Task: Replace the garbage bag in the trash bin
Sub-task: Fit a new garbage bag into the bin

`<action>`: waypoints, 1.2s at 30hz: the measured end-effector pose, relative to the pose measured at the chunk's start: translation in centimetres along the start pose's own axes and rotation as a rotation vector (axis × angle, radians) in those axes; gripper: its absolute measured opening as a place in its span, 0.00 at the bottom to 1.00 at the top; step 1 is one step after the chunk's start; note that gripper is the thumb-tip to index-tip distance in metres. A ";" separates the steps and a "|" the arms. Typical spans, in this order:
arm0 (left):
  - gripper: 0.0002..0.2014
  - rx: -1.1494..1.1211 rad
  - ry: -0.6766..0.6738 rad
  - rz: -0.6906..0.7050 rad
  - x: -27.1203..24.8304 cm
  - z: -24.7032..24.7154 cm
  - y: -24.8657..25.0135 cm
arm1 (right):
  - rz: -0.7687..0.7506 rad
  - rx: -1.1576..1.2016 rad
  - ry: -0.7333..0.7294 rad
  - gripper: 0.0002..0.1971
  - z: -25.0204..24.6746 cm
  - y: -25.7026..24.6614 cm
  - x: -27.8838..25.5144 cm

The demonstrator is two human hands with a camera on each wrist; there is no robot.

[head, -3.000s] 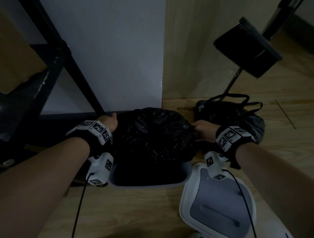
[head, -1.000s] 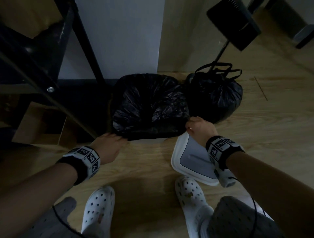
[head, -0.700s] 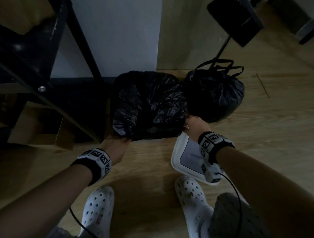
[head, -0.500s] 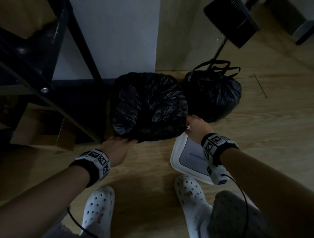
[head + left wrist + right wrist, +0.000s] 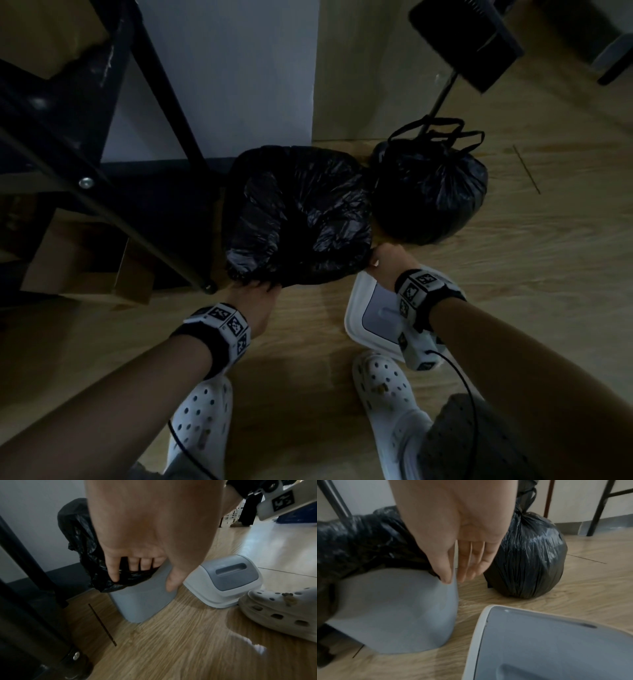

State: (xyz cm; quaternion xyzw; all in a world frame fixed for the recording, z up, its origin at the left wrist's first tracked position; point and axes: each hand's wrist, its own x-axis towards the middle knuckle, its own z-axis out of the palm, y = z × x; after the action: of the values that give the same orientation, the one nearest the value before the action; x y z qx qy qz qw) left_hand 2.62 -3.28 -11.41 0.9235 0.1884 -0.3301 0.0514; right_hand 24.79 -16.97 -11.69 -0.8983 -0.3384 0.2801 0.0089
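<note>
A black garbage bag (image 5: 298, 216) drapes over the grey trash bin (image 5: 144, 599), floor centre. Left hand (image 5: 255, 305) at 7 o'clock: fingers (image 5: 113, 568) curled into its hem. Right hand (image 5: 388, 263) at 4 o'clock: fingers (image 5: 465, 563) straight beside its edge.

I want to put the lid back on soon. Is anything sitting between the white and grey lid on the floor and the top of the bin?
Nothing solid. The white and grey swing lid lies beside the grey plastic bin. Only the black liner bag drapes over the rim, where the left hand and right hand are.
</note>
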 end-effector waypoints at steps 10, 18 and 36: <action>0.25 -0.132 0.214 0.095 -1.5 -1.2 3.8 | 0.172 0.703 -0.259 0.17 -1.6 0.0 -1.7; 0.26 -0.128 0.201 0.008 0.2 -0.4 4.5 | 0.360 1.159 -0.372 0.11 -0.1 -0.5 -1.1; 0.26 -0.036 0.607 0.236 -0.6 0.4 3.9 | 0.280 1.900 -0.434 0.18 0.3 0.9 -4.3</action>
State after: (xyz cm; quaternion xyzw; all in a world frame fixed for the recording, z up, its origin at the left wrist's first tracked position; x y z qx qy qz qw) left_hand 3.39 -7.13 -11.43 0.9942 0.0925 -0.0281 0.0472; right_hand 22.56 -20.39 -10.03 -0.4786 0.1425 0.5930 0.6317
